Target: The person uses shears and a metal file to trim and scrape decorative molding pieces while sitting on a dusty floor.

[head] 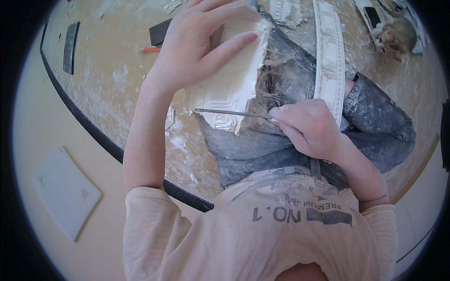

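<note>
My left hand [207, 42] spans a white moulded plaster panel [225, 84], its thumb and fingertips at the panel's ragged far edge. The panel lies tilted over my dusty dark trousers, with loose fibres hanging from its rough side. In my right hand [309, 126] is a thin metal rod-like tool [228, 112], its handle end hidden in the fist. The tool's long shaft crosses the panel's near end, just above a moulded scroll ornament [225, 123]. Whether the shaft touches the plaster I cannot tell.
A long ornamented plaster strip [329, 63] lies across my leg at right. A kitten [399, 35] is beside a phone [372, 17] at the upper right. Dark blocks [71, 47] and plaster crumbs lie on the dusty board. A pale flat panel [68, 193] rests at lower left.
</note>
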Action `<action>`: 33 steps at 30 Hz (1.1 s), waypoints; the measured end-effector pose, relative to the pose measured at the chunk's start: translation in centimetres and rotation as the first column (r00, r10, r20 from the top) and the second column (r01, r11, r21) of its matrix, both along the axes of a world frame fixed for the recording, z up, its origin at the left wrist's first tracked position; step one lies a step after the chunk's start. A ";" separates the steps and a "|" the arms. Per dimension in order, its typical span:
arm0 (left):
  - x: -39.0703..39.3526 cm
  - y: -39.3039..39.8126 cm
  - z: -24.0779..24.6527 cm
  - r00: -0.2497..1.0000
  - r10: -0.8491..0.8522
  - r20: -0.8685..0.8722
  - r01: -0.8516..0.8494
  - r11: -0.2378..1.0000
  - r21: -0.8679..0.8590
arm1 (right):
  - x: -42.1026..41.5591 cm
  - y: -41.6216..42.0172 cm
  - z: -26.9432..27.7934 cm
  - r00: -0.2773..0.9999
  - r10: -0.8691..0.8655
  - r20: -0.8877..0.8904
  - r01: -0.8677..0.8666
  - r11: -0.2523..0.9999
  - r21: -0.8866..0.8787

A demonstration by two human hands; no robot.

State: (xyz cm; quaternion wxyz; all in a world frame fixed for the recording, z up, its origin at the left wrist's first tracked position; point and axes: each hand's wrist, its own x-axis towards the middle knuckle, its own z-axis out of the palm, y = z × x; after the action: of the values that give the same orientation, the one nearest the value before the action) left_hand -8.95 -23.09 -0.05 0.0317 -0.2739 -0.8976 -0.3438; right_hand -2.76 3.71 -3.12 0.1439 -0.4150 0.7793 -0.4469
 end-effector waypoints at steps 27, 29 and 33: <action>-0.4 -0.8 -1.9 0.993 -0.033 -0.116 0.037 0.999 0.037 | 0.2 -0.2 -1.7 0.962 -0.020 -0.273 0.006 0.999 -0.054; 0.0 -0.5 -1.2 0.996 -0.001 -0.092 0.005 0.999 0.037 | 0.4 1.0 -1.8 0.952 -0.034 -0.304 0.026 0.999 -0.031; 0.3 -0.5 -0.8 0.999 0.042 -0.013 -0.043 0.998 -0.055 | 0.3 -2.7 -1.3 0.963 -0.003 -0.268 -0.012 0.998 -0.054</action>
State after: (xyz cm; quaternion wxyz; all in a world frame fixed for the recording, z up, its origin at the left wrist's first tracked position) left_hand -8.66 -23.55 -0.83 0.0366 -0.2576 -0.9123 -0.3163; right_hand -2.46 1.04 -4.38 0.0267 -0.4772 0.7780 -0.4078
